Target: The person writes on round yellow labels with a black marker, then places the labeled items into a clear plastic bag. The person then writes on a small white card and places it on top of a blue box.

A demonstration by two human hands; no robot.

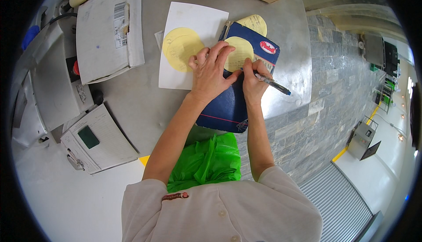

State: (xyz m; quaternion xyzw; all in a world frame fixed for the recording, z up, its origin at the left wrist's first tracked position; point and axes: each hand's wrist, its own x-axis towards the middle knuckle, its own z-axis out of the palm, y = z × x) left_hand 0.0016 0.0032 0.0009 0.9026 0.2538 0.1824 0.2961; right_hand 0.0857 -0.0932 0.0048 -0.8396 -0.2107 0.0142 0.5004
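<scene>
Pressed flat with fingers spread, the left hand (213,72) holds down a yellow round label (237,54) on a dark blue book (228,105), grasping nothing. Left of it, another yellow disc (180,48) lies on a white sheet (191,20) on the steel table (140,105). Just right, the right hand (252,81) pinches a pen (272,83), its tip on the label.

A book (228,105) lies at centre, a disc (239,53) on it; a sheet (189,44) at nine o'clock, a clipboard (99,141) at seven.
</scene>
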